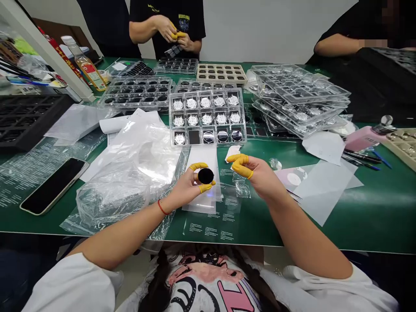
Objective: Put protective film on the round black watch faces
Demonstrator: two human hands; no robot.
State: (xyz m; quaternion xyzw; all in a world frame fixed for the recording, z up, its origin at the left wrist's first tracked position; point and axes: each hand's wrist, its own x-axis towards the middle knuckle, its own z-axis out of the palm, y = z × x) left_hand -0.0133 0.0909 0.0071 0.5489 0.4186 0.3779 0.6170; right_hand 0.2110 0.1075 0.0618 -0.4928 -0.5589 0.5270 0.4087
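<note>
My left hand, in yellow finger cots, grips a round black disc by its edge. To the right, my right hand is closed, thumb and finger pinched together in yellow cots. Whatever it may hold is too small to make out. Just beyond both hands, a clear compartment tray is propped at a tilt. White-patterned round pieces sit in most of its pockets, and plain dark discs fill a few in the front row. Under my left hand lies a strip of white sheet. A white scrap is near my right fingertips.
Crumpled clear plastic bags and a phone lie at left. Stacked clear trays stand at back right, by a pink bottle and pens. Across the table, a co-worker's hands work over more trays. A bottle stands back left.
</note>
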